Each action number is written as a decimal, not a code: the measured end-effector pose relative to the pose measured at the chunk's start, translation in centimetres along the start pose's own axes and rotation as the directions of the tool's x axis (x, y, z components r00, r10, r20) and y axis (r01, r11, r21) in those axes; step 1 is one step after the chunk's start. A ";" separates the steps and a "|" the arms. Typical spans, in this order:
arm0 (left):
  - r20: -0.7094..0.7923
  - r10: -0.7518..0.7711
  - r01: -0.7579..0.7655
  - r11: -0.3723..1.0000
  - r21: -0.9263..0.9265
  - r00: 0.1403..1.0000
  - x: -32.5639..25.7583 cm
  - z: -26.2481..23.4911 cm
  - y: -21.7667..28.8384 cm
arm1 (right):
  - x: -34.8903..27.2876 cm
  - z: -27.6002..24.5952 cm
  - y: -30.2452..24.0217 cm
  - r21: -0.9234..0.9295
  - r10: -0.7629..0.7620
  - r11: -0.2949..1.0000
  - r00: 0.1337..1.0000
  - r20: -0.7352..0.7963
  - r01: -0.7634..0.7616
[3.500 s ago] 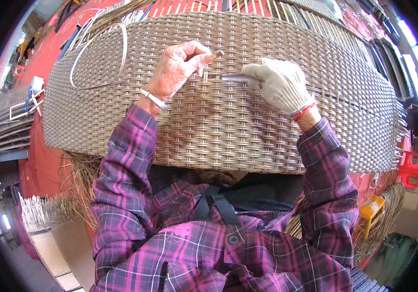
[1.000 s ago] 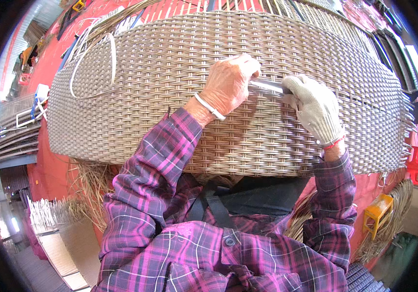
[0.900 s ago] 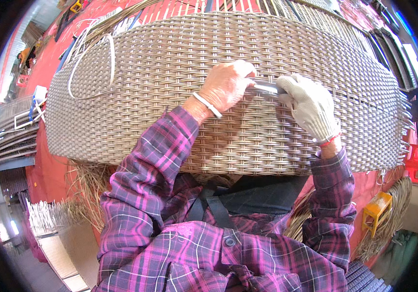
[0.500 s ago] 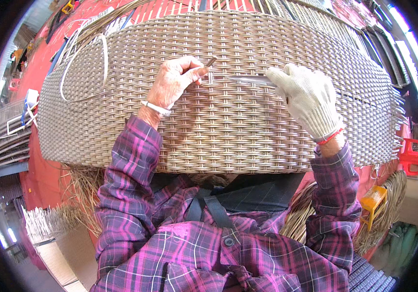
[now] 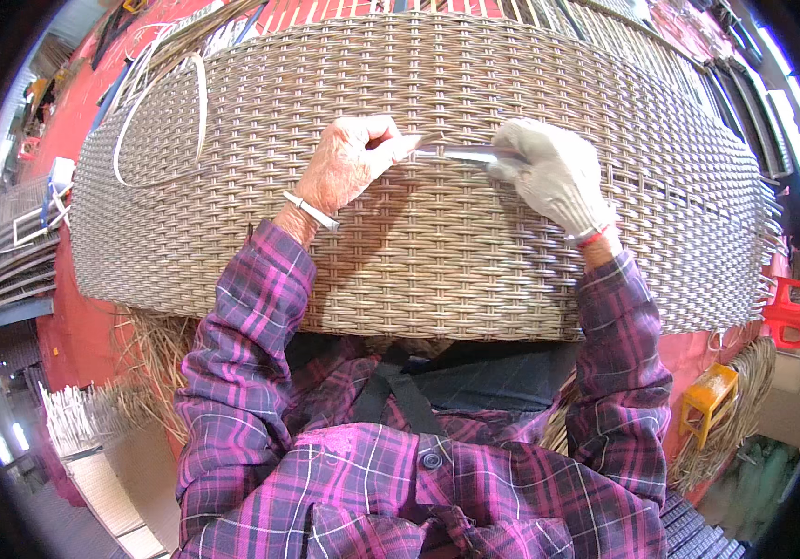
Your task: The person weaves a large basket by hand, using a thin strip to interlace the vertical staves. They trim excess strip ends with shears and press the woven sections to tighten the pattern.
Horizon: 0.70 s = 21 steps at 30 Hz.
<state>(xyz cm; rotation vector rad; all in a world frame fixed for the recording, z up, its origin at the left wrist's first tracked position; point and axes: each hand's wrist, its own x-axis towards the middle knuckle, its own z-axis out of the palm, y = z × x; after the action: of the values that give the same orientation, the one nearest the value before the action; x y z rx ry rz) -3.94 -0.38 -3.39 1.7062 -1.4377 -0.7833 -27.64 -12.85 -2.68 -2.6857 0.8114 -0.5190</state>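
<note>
Blade point(image 5: 463, 154) in gloved right hand point(image 5: 551, 170) — over wicker point(image 5: 456, 247)

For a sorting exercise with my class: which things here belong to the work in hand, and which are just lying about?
In the work:
woven panel, beneath both hands
brown strip, at the left hand's fingertips
metal tool, in the gloved right hand

Apparently just lying about:
red stool, far right
yellow stool, lower right
loose brown strands, lower left

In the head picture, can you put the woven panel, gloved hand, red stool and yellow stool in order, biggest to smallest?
1. Woven panel
2. Gloved right hand
3. Red stool and yellow stool: smallest, too alike to rank.
</note>
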 end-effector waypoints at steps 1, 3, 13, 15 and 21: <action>0.018 -0.005 0.005 1.000 0.029 1.000 0.1 0.0 0.2 | 0.3 0.6 -0.2 -0.015 -0.004 1.000 1.000 0.004 0.004; 0.056 -0.021 0.018 0.998 0.052 0.998 0.4 -0.1 0.6 | 0.8 1.2 -0.4 -0.022 -0.055 0.998 0.998 -0.019 0.055; 0.248 -0.125 -0.057 0.785 0.616 0.961 3.8 -0.6 2.6 | 0.8 0.8 -0.9 0.001 0.051 0.999 0.996 0.077 -0.052; 0.251 -0.151 -0.065 0.727 0.684 0.956 4.4 -0.2 2.8 | 0.9 1.0 -0.9 0.009 0.048 0.999 0.996 0.074 -0.049; 0.255 0.071 -0.230 0.703 0.673 0.964 3.4 0.6 2.5 | 0.8 1.4 -0.5 0.039 0.030 0.999 0.999 0.026 -0.031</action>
<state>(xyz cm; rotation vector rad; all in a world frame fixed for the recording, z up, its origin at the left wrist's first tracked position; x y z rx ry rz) -5.12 -3.98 -1.56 2.0454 -2.1951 -0.3285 -26.17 -12.66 -3.57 -2.6343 0.8255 -0.4879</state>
